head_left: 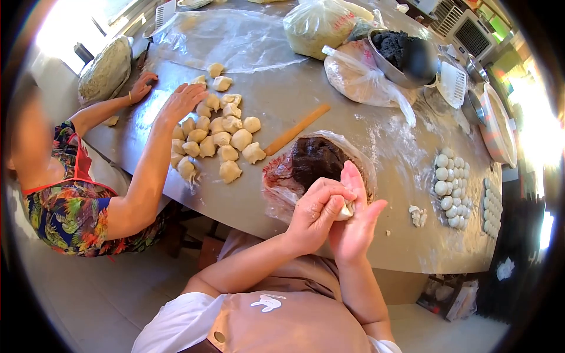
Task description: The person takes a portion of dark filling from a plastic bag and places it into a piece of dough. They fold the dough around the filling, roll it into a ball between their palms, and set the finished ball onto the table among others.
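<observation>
Just above the front edge of the table, my left hand (318,210) is closed around a small piece of pale dough (346,211), mostly hidden by its fingers. My right hand (360,226) is held against it with palm up and fingers stretched out, touching the dough. Right behind both hands, a large lump of dark brown paste (318,160) sits in an opened clear plastic bag (276,191). To the left of the bag lies a wooden rolling pin (297,129). Several lumpy pieces of dough (220,139) are gathered beyond it.
A co-worker's hand (183,101) reaches to the dough pieces at left. Pale round balls (450,188) stand in rows at right, beside a tray of more (492,209). A metal bowl of dark filling (382,59), bagged dough (318,26) and a dough scrap (418,216) are also on the table.
</observation>
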